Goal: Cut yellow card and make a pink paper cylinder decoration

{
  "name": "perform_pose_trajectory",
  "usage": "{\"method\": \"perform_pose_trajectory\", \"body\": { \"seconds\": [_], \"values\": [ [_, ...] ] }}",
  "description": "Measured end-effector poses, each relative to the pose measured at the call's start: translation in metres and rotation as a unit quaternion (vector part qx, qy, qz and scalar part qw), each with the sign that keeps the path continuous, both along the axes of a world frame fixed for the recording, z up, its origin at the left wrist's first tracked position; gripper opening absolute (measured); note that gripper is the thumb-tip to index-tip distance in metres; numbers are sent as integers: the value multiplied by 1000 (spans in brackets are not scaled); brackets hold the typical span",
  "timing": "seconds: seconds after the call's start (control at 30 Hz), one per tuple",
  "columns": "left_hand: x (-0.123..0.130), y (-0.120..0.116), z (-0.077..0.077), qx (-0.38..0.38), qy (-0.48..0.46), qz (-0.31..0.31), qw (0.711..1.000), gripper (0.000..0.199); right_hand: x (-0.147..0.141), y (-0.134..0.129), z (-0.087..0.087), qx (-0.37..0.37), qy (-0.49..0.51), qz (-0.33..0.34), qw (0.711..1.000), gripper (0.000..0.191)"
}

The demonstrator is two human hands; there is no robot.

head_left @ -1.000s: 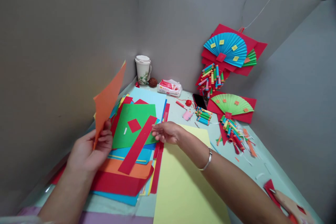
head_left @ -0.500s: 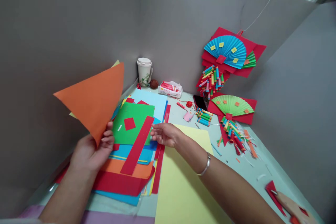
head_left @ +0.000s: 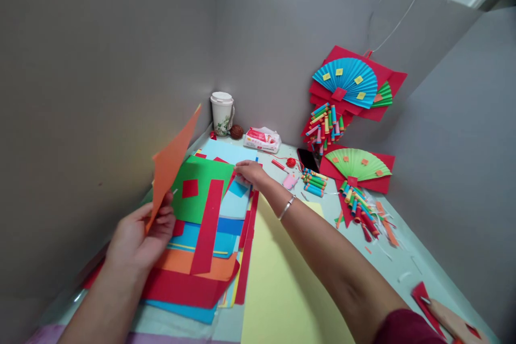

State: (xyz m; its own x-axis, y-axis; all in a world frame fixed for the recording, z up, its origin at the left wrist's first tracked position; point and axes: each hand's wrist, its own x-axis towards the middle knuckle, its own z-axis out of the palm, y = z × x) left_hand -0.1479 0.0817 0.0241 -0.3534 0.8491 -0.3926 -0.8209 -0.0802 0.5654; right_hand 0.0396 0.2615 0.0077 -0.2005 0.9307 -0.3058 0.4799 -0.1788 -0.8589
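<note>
My left hand (head_left: 141, 234) is closed on the lower corner of an orange paper sheet (head_left: 171, 158), raised above the left side of a paper pile. My right hand (head_left: 250, 172) pinches the upper right corner of a green sheet (head_left: 197, 172) on the pile, and that corner is slightly lifted. On the green sheet lie a small red square (head_left: 190, 188) and a long red strip (head_left: 209, 226). Beneath are blue, orange and red sheets (head_left: 181, 285). A large pale yellow sheet (head_left: 282, 285) lies under my right forearm.
A lidded cup (head_left: 221, 114), a tissue pack (head_left: 262, 140) and a phone (head_left: 308, 160) stand or lie at the back. Paper fan decorations (head_left: 346, 83) hang at the right. Rolled paper tubes (head_left: 314, 181) lie nearby. Another person's hand (head_left: 451, 322) holds a tool at lower right.
My right hand has moved up and away to the green sheet's corner and taken hold of it. The green sheet and red strip have shifted. The orange sheet has turned nearly edge-on.
</note>
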Motion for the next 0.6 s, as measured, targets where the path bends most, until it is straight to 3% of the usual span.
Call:
{"method": "perform_pose_trajectory", "body": {
  "seconds": [0.13, 0.27, 0.43, 0.6],
  "values": [
    [1, -1, 0, 10, 5, 3, 1000, 33, -15, 26, -6, 32, -57, 4, 998, 25],
    [-1, 1, -2, 0, 21, 4, 1000, 31, -22, 34, -7, 42, -56, 14, 997, 19],
    [-2, 2, -5, -29, 52, 10, 998, 29, -22, 25, -1, 24, 26, 24, 999, 24],
    [1, 2, -6, -65, 73, 15, 995, 25, -17, 2, 11, -59, 109, 71, 990, 34]
  ]
}}
